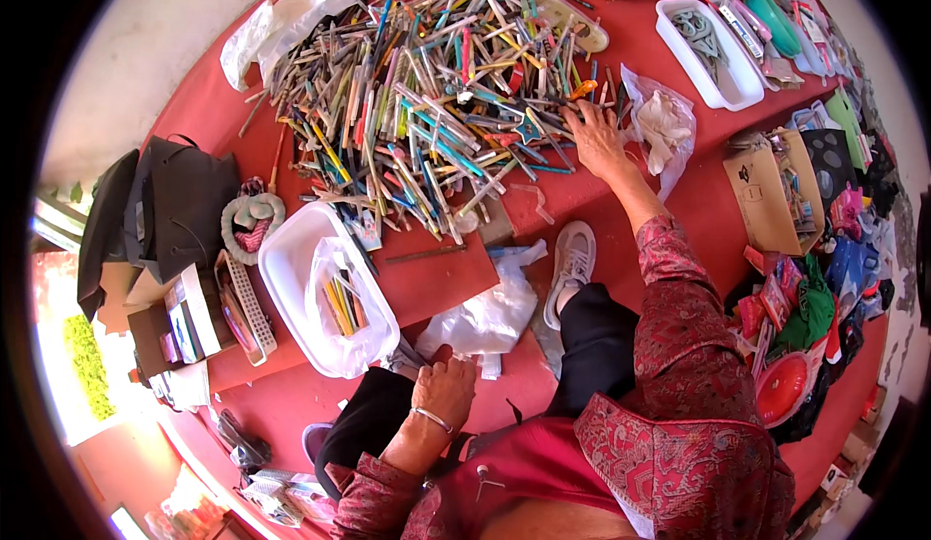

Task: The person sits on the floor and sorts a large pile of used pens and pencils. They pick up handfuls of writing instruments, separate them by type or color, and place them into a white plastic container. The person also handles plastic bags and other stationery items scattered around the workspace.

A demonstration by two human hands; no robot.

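Observation:
A big heap of pens and pencils [436, 94] in many colours lies on a red cloth [543, 191]. My right hand [593, 138] reaches out flat onto the heap's right edge, fingers spread over the pens. My left hand [444, 388] rests closed on my knee with a silver bangle on the wrist, beside a crumpled white plastic bag [485, 312]. A white tub [325, 298] lined with a clear bag holds a few pencils, left of my knee.
A black bag [179, 206] and small boxes sit at the left. A white tray [706, 50], a cardboard box [781, 191] and a clear bag with white stuff [664, 128] lie at the right. My white shoe [572, 259] rests on the cloth.

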